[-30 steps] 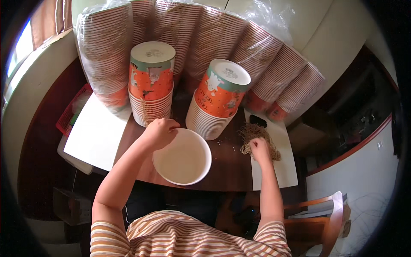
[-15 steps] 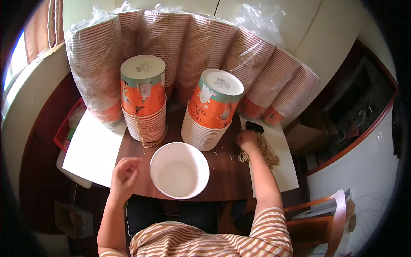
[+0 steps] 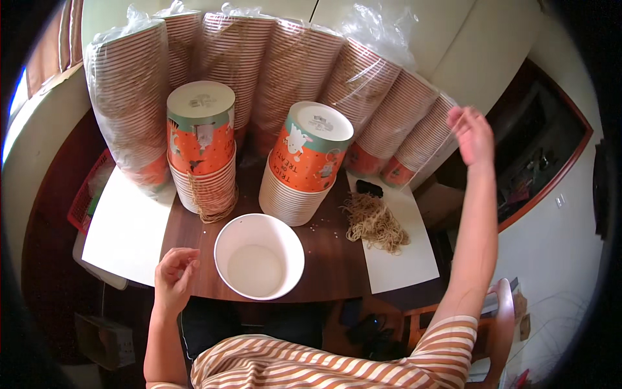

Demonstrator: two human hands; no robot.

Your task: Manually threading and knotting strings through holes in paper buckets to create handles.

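My right hand (image 3: 472,133) is raised at the far right, fingers pinched on a thin strand of string. The strand (image 3: 427,162) runs down faintly toward a tangled bundle of beige string (image 3: 376,223) on the white sheet. A black band or clip (image 3: 369,188) sits at the bundle's top. My left hand (image 3: 173,275) hovers at the table's front edge, fingers loosely curled, with nothing visible in it. Just right of it stands a white paper bucket (image 3: 259,256), mouth up, with a small hole near its far rim.
Behind stand two upside-down stacks of orange-and-green printed buckets, left (image 3: 201,139) and right (image 3: 301,162); brown string loops (image 3: 214,204) hang on the left one. Tall plastic-wrapped bucket stacks (image 3: 233,65) line the back. White specks (image 3: 314,228) dot the table. A chair (image 3: 502,311) stands right.
My right hand has lifted from the string bundle up and to the right, drawing a strand along. My left hand stays beside the white bucket. The view has shifted slightly.
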